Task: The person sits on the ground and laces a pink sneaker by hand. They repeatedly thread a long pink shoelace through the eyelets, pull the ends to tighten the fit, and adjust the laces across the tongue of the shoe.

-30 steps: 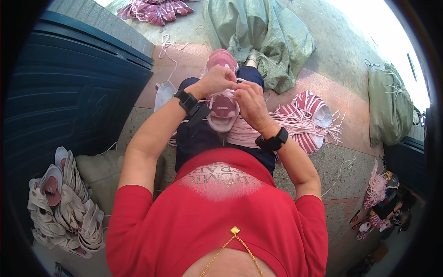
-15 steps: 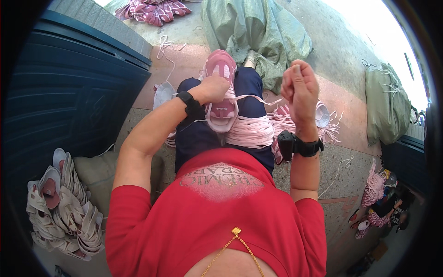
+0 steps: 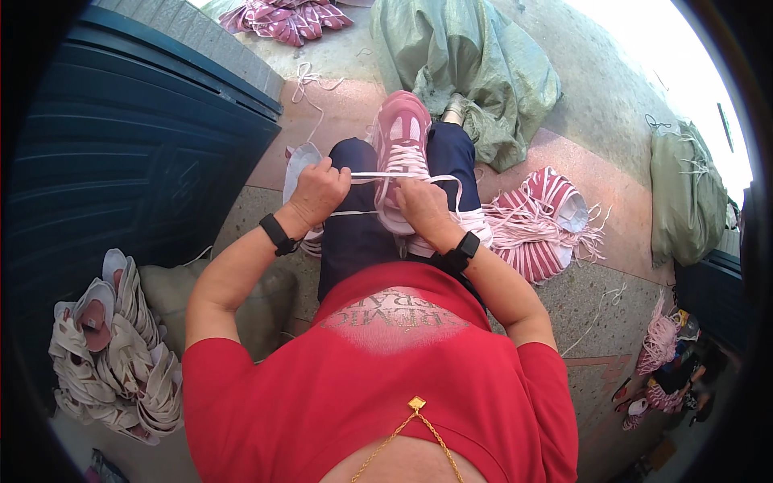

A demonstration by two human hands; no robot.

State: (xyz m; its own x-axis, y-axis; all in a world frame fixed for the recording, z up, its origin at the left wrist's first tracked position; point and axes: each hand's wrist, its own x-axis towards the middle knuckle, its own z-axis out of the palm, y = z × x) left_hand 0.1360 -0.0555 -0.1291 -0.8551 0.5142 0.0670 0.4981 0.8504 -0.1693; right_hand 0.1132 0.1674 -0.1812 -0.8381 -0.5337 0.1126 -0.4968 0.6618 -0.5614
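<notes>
A pink and white shoe upper (image 3: 405, 113) lies across my lap between the thighs, its toe pointing away from me. A pale pink shoelace (image 3: 370, 175) crosses it in rows. My left hand (image 3: 320, 193), closed, holds a stretch of lace out taut to the left of the upper. My right hand (image 3: 428, 211) is closed over the upper's near right side, gripping lace there. A loop of lace curves above and right of that hand. Its fingertips are partly hidden. A bundle of pink laces (image 3: 477, 224) wraps my right thigh, partly behind the right forearm.
Striped pink-and-white uppers with loose laces (image 3: 538, 221) are piled right of my legs. A green sack (image 3: 475, 72) stands ahead, another sack (image 3: 684, 193) at right. Pale uppers (image 3: 117, 346) are stacked at lower left, near a blue door (image 3: 137, 145). More pink uppers (image 3: 286, 20) lie far ahead.
My right hand has come down and left from its raised position to the upper. My left hand has moved left off the upper, drawing lace with it. The view has shifted slightly.
</notes>
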